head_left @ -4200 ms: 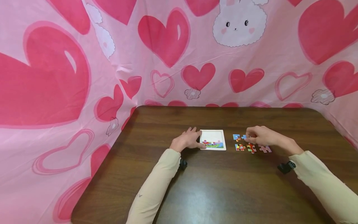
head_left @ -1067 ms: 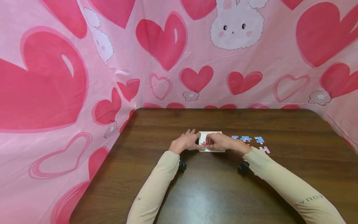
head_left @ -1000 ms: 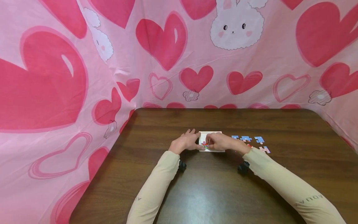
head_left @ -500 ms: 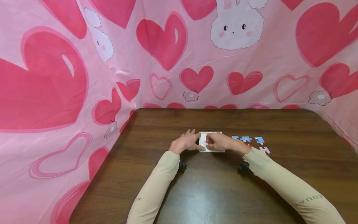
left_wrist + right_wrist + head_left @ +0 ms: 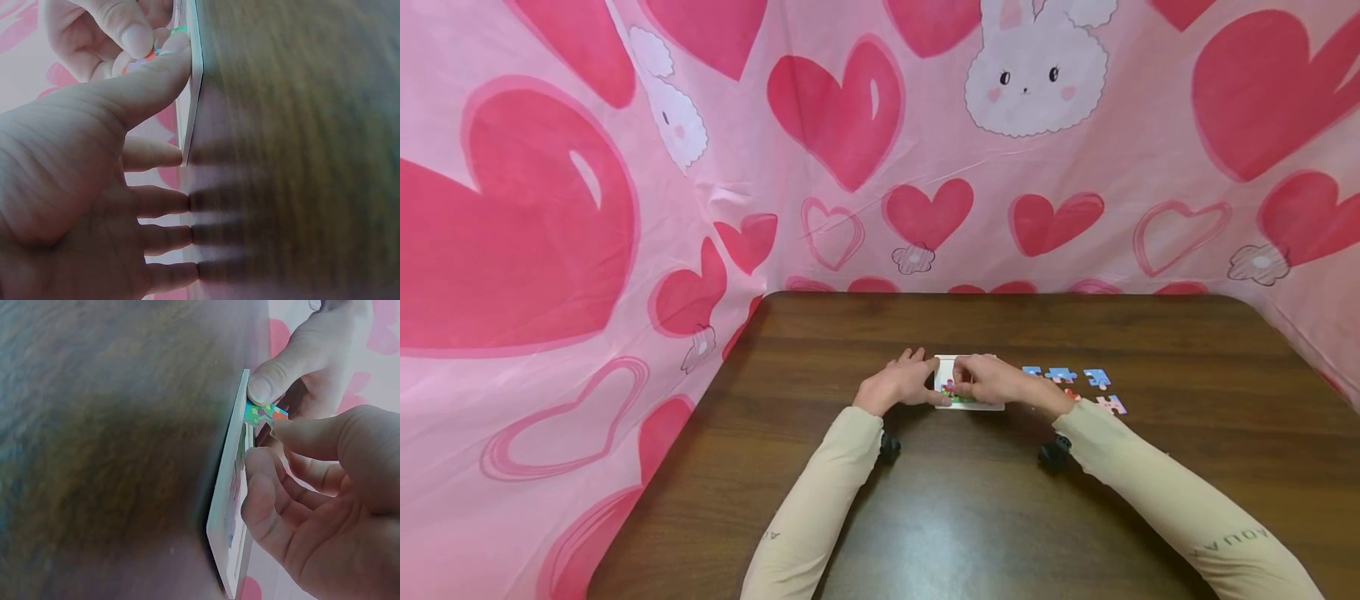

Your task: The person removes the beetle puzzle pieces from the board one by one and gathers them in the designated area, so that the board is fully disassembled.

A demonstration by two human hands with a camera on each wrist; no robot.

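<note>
A small white-rimmed puzzle tray [image 5: 215,519] lies flat on the table, with a few coloured pieces in its lower part. My left hand [image 5: 897,383] rests at its left side, fingers straight and spread, fingertips on the table. The left thumb [image 5: 153,75] presses on the tray's near left corner. Over the tray, my right hand [image 5: 996,382] pinches a green and orange puzzle piece [image 5: 261,414] between thumb and curled fingers. That piece stands tilted up from the tray's left end, close to the left thumb. The right hand hides much of the tray in the head view.
Loose puzzle pieces lie right of the tray: a blue one [image 5: 1061,376], another blue one [image 5: 1097,378], a pink one [image 5: 1111,405] and a partly hidden red one [image 5: 1071,393]. A pink heart-patterned cloth [image 5: 850,125] hangs behind the brown table [image 5: 970,500].
My right hand has moved left from the loose pieces to the tray. Over the last second both hands stay nearly still, while the piece at the right fingertips shifts slightly. The left hand keeps its place.
</note>
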